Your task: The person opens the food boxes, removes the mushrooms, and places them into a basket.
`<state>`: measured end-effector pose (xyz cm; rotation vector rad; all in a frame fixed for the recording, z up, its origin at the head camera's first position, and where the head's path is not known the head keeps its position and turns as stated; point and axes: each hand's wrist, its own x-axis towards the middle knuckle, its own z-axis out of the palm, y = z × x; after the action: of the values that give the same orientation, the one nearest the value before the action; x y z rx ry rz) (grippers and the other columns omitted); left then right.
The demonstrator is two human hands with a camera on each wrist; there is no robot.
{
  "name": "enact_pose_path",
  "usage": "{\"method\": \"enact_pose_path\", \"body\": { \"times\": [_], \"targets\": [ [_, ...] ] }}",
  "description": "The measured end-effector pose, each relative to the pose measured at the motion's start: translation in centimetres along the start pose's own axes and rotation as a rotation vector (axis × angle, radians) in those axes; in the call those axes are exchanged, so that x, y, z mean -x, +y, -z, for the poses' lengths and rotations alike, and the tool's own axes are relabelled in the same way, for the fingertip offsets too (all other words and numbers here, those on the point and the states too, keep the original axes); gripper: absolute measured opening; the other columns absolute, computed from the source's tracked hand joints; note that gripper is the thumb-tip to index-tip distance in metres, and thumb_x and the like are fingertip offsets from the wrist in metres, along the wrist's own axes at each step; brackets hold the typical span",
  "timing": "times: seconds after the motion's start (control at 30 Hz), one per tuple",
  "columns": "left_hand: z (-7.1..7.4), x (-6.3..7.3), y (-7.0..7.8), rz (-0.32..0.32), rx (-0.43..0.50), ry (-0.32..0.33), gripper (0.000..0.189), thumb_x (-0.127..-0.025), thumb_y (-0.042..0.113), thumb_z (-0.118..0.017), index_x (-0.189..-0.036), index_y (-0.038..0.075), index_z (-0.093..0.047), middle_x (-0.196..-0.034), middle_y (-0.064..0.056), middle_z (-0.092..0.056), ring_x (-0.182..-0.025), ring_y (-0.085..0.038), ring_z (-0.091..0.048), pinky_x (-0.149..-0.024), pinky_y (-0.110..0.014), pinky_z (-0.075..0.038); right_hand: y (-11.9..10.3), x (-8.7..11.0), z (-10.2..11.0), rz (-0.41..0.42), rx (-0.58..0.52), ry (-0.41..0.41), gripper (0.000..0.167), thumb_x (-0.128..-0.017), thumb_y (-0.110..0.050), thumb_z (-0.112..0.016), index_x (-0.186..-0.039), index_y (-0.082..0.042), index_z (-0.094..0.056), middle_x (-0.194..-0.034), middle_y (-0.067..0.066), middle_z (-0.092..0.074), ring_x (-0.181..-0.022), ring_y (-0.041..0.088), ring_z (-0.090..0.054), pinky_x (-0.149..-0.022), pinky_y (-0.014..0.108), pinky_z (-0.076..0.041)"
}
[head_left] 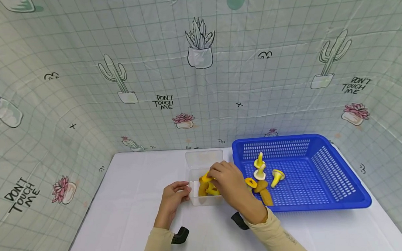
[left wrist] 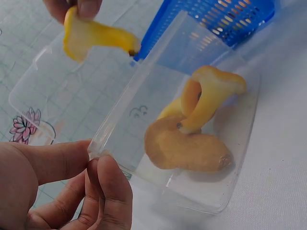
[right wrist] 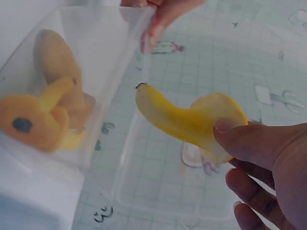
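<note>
My left hand (head_left: pixel 173 199) pinches the rim of a clear plastic box (left wrist: pixel 201 206) between thumb and fingers. Inside the box lie a brown mushroom (left wrist: pixel 187 146) and a yellow-orange mushroom (left wrist: pixel 208 96), with another yellow piece partly hidden behind them. Above the box, my right hand (head_left: pixel 228 182) pinches a yellow mushroom (right wrist: pixel 184 120) by its cap, thumb on top. Its stem points away from the fingers, towards the box's near wall in the right wrist view. The box's clear lid (head_left: pixel 204 159) lies folded back behind it.
A blue slotted basket (head_left: pixel 317 208) stands at the right, close beside the box. Several mushrooms lie in its left part, among them a pale yellow one (head_left: pixel 277 177) and a brown one (head_left: pixel 266 197). A patterned cloth wall (head_left: pixel 219 85) rises behind the white table (head_left: pixel 132 197).
</note>
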<state>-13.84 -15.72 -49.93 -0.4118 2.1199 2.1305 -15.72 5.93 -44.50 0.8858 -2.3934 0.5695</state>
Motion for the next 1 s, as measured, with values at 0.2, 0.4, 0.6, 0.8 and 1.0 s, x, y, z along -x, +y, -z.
{"method": "enact_pose_path", "body": {
  "times": [0.2, 0.4, 0.6, 0.8, 1.0],
  "targets": [
    [0.0, 0.2, 0.2, -0.007, 0.0, 0.0, 0.033, -0.096, -0.008, -0.067, -0.126, -0.019, -0.061, -0.091, -0.004, -0.066, -0.067, -0.009, -0.061, -0.062, -0.019, -0.056, 0.6, 0.9, 1.7, 0.01, -0.003, 0.038, 0.025, -0.076, 0.0, -0.094, -0.091, -0.013, -0.079, -0.097, -0.002, -0.073, -0.092, 0.019, -0.064, -0.082, 0.035, -0.054],
    [-0.1, 0.5, 0.3, -0.005, -0.006, 0.018, 0.033, -0.095, -0.007, -0.07, -0.125, -0.019, -0.062, -0.091, -0.006, -0.066, -0.067, -0.009, -0.061, -0.062, -0.019, -0.057, 1.7, 1.9, 2.6, -0.011, -0.006, 0.031, 0.025, -0.075, -0.001, -0.094, -0.093, -0.011, -0.08, -0.099, 0.0, -0.073, -0.095, 0.02, -0.066, -0.085, 0.037, -0.055],
    [-0.1, 0.5, 0.2, -0.005, -0.011, 0.022, 0.034, -0.094, -0.006, -0.071, -0.125, -0.019, -0.062, -0.092, -0.007, -0.066, -0.068, -0.01, -0.061, -0.063, -0.019, -0.057, 2.5, 2.9, 3.2, -0.014, 0.01, 0.059, 0.027, -0.073, 0.001, -0.095, -0.092, -0.01, -0.08, -0.097, 0.0, -0.073, -0.092, 0.021, -0.065, -0.084, 0.038, -0.056],
    [-0.1, 0.5, 0.3, -0.01, -0.001, 0.015, 0.034, -0.095, -0.006, -0.071, -0.125, -0.019, -0.062, -0.092, -0.007, -0.066, -0.069, -0.01, -0.06, -0.063, -0.019, -0.057, 3.1, 3.6, 4.3, -0.018, 0.023, 0.069, 0.029, -0.07, 0.001, -0.096, -0.093, -0.009, -0.08, -0.098, 0.001, -0.074, -0.094, 0.023, -0.067, -0.087, 0.043, -0.058],
    [-0.1, 0.5, 0.3, -0.022, 0.009, 0.008, 0.034, -0.095, -0.006, -0.071, -0.124, -0.02, -0.061, -0.092, -0.007, -0.066, -0.068, -0.009, -0.06, -0.063, -0.018, -0.056, 4.1, 4.4, 5.2, -0.027, 0.014, 0.098, 0.034, -0.066, 0.005, -0.097, -0.093, -0.007, -0.079, -0.098, 0.003, -0.074, -0.095, 0.026, -0.068, -0.086, 0.047, -0.058]
  ]
}}
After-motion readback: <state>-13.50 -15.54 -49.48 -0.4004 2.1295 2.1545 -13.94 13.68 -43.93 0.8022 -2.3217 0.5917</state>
